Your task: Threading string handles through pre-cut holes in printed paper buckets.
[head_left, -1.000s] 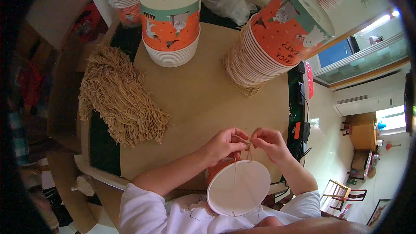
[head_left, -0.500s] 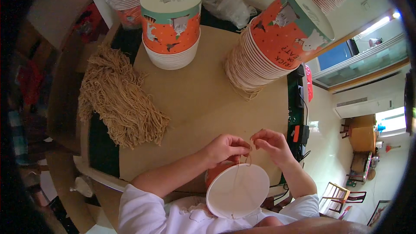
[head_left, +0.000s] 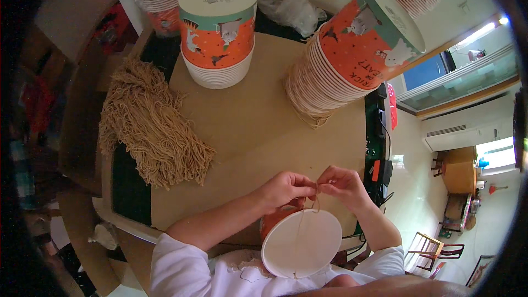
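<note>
An orange paper bucket (head_left: 301,247) rests against me at the table's near edge, its white open mouth turned up toward me. A thin tan string (head_left: 300,225) runs across that mouth, from the top rim to the bottom rim. Just above the top rim, my left hand (head_left: 291,188) pinches the string between closed fingers. My right hand (head_left: 341,184) meets it from the right, fingertips pinched on the string beside a small loop. The fingertips of both hands nearly touch, and the exact shape of the string between them is too small to make out.
A large bundle of tan strings (head_left: 151,126) lies on the left of the cardboard-covered table (head_left: 258,137). Upside-down stacks of buckets stand behind: one stack (head_left: 220,33) at the back left, a taller leaning stack (head_left: 352,49) with strings at the back right. Power strips (head_left: 380,170) line the right edge.
My right hand has come left and slightly down, closing its fingertips onto the string next to my left hand. The bucket and my left hand have barely moved.
</note>
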`<state>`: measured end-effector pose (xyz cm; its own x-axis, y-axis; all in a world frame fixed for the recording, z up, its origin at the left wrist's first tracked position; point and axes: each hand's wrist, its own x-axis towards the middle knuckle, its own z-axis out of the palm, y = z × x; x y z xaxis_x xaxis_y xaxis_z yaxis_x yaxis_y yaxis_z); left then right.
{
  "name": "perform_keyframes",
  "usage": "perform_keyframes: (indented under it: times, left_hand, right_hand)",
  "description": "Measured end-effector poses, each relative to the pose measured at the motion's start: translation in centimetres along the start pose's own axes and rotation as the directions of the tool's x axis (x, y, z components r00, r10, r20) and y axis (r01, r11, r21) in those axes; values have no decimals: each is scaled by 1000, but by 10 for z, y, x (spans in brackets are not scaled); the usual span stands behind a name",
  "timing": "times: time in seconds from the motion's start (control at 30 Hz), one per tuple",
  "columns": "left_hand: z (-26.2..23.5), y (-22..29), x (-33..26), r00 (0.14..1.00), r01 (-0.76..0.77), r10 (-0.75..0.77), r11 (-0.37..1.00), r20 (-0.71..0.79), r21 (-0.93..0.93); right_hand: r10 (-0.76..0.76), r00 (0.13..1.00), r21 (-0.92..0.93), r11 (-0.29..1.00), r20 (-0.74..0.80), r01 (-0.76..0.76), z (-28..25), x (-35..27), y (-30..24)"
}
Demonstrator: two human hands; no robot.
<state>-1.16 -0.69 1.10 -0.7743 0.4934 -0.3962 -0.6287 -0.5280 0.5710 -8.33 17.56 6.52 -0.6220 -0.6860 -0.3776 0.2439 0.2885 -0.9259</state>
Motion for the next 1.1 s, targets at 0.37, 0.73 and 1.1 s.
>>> perform_keyframes:
  times: [0.37,0.73,1.1]
  left_hand:
    - [4,4,-3,1000,-13,14,999,20,-46]
    - [2,0,-1,1000,0,0,1000,7,-26]
    - [3,4,-1,1000,15,-15,1000,7,-15]
  right_hand:
    - [22,997,-5,1000,-69,-23,5,-1,-2]
    - [-24,998,-134,991,-58,16,1,-2,-8]
    - [-117,993,-203,972,27,120,-4,0,-7]
